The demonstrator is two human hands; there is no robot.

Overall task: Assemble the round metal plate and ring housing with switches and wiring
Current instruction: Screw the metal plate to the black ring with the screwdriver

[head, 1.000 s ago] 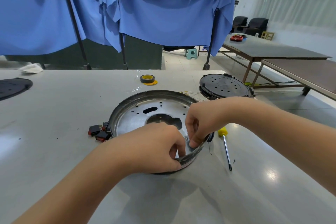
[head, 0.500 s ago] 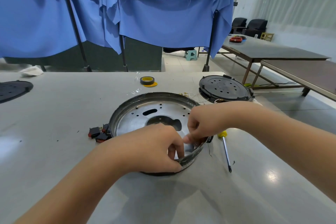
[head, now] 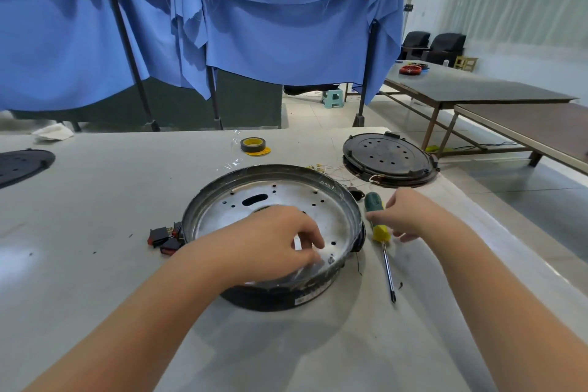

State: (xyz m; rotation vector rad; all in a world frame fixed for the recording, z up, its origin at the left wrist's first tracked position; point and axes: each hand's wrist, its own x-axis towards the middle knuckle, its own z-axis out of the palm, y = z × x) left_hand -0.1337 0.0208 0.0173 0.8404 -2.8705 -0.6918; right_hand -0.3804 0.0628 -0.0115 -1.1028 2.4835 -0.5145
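Grip first, from the head view, the only one on offer: the left hand (head: 273, 242) is laid inside the ring housing (head: 273, 293), its fingers curled down at the near right of the round metal plate (head: 286, 200), just beside a small screw (head: 331, 260); whether anything is pinched under those fingertips cannot be told, since the hand hides them. The right hand (head: 410, 216) is reached out to the screwdriver (head: 378, 226), which lies on the grey surface (head: 95, 200) just beside the housing's right wall; the fingertips are touching the green and yellow handle, loosely spread, and no closed hold is seen yet. The plate is seated down in the housing, near the middle of the surface. Red and black switches (head: 164, 239) are seen against the outside of the left wall, and thin wiring (head: 334, 172) is trailed behind the far rim towards a black perforated disc (head: 389, 157). A roll of tape (head: 253, 145) is parked further back. As a judgement, the work is taken to be midway: plate and ring are mated and one screw appears placed, while driving it home, any further fixing and the tidying of the wiring are left to be done.
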